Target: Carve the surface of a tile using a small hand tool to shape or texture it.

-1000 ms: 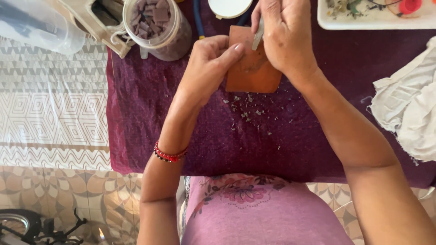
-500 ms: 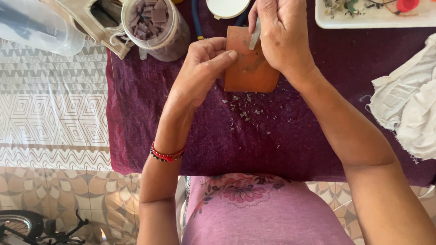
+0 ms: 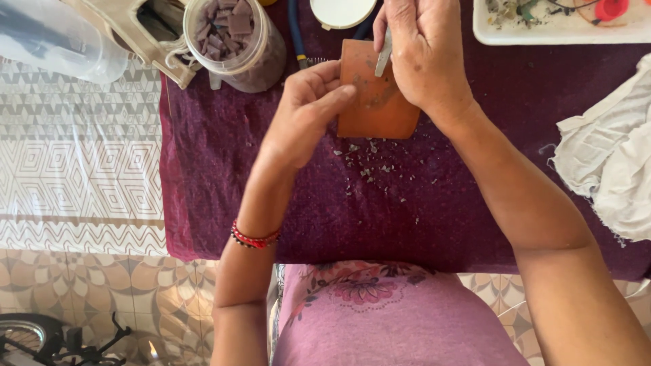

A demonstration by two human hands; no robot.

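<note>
the orange-brown tile piece (image 3: 376, 102) is held just above the dark purple cloth (image 3: 285, 203) on the counter, near its far edge. left hand (image 3: 305, 112) has its grip clenched on the tile's left edge, thumb pressed across the face. right hand (image 3: 424, 57) has its grip clenched around a thin grey metal tool (image 3: 384, 55), tip laid on the tile's upper face.

progress, judged from the present state: grey smears and scuffing show on the middle of the tile face, and small pale chips and crumbs (image 3: 369, 163) lie scattered on the cloth just below the tile. so some scraping looks done. the lower and left parts of the face look clean orange; the upper right part is under the right hand, so how much is left cannot be settled.

hard to make out:
- the tool's handle and full shape, hidden in the right palm.
- the tile's back and its far edge.
- the clear jar of purplish square pieces (image 3: 234, 41), cut at the top edge.
- the white tray (image 3: 542, 34), top right, cut off, contents too small to tell.
- the white rag (image 3: 610, 163), running off the right edge.
</note>
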